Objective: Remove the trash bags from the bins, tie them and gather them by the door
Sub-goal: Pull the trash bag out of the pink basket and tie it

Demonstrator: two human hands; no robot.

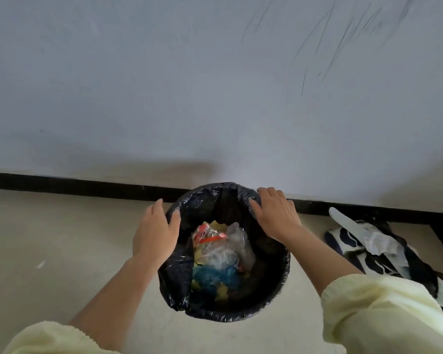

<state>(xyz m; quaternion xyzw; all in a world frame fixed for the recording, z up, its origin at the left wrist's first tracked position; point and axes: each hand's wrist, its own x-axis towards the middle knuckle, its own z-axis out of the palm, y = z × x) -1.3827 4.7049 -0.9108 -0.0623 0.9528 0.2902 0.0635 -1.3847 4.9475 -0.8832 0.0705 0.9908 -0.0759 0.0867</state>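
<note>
A round bin stands on the floor against the wall, lined with a black trash bag (274, 284) whose edge is folded over the rim. Inside lies mixed rubbish (220, 254): clear plastic, orange-printed wrapping, blue and yellow scraps. My left hand (155, 233) is at the bin's left rim, fingers straight, thumb touching the bag's edge. My right hand (276, 215) lies flat on the far right rim, fingers spread over the bag's folded edge. Neither hand grips anything.
A white wall (215, 85) with dark scuff marks rises just behind the bin, with a black skirting board (74, 183) along its foot. To the right on the floor lies a heap of black-and-white cloth and plastic (379, 249). Pale floor (49, 238) spreads to the left.
</note>
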